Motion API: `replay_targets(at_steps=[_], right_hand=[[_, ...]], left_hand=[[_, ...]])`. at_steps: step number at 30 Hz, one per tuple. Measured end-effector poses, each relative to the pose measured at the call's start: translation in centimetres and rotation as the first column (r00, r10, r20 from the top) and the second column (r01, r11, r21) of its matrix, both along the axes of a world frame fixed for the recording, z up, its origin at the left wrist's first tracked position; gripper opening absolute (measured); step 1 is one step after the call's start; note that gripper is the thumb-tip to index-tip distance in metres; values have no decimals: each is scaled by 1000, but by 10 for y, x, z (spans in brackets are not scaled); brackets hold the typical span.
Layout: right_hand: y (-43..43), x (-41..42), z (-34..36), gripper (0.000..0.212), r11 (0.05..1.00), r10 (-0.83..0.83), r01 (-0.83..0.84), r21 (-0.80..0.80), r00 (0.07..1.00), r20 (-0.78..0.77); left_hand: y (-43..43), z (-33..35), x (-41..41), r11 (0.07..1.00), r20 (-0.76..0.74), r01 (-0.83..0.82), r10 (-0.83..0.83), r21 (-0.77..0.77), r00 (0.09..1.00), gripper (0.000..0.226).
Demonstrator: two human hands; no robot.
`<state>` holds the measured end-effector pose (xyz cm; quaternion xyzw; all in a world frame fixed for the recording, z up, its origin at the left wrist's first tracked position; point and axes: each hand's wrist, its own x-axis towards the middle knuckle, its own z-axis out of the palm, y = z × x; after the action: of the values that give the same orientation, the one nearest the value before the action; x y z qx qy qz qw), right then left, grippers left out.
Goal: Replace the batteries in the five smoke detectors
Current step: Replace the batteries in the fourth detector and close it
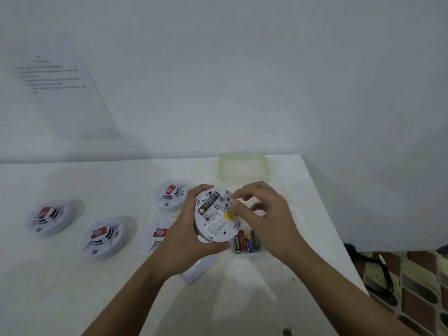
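My left hand [180,241] grips a white round smoke detector [215,220], held above the table with its back facing me. One battery [208,202] lies in its open compartment, beside a yellow tab [228,215]. My right hand [264,214] hovers over the detector's right edge, thumb and forefinger pinched near the compartment; whether they hold anything I cannot tell. Several loose batteries [246,241] lie on the table just below my right hand. Other detectors with red stickers sit face up: far left [48,218], left of centre [103,238], behind my left hand [169,196], and one partly hidden [157,235].
A white cover piece [198,269] lies on the table under my left wrist. A clear box with a green rim [243,168] stands at the table's back right. The white table [72,287] ends at the right, over a patterned floor [412,287]. A printed sheet [60,83] hangs on the wall.
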<state>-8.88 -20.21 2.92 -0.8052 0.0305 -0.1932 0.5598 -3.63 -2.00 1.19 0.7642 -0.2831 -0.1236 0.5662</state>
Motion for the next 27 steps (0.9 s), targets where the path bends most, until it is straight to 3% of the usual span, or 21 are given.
replay_targets(at_steps=[4, 9, 14, 23, 27], right_hand=[[17, 11, -2, 13, 992, -33, 30, -124, 999, -21], [28, 19, -3, 19, 989, -48, 37, -143, 996, -72], [36, 20, -5, 41, 973, -12, -12, -229, 995, -101], [35, 24, -7, 44, 965, -14, -2, -262, 998, -60], [30, 22, -4, 35, 959, -48, 45, -279, 999, -5]], left_hand=[[-3, 0, -1, 1000, 22, -11, 12, -16, 1000, 97], [2, 2, -3, 1000, 31, -14, 14, -22, 999, 94], [7, 4, -2, 999, 16, -32, 32, -5, 999, 95], [13, 9, -4, 985, 60, 27, -38, 169, 997, 85], [6, 13, 0, 975, 95, 87, -108, 207, 990, 86]])
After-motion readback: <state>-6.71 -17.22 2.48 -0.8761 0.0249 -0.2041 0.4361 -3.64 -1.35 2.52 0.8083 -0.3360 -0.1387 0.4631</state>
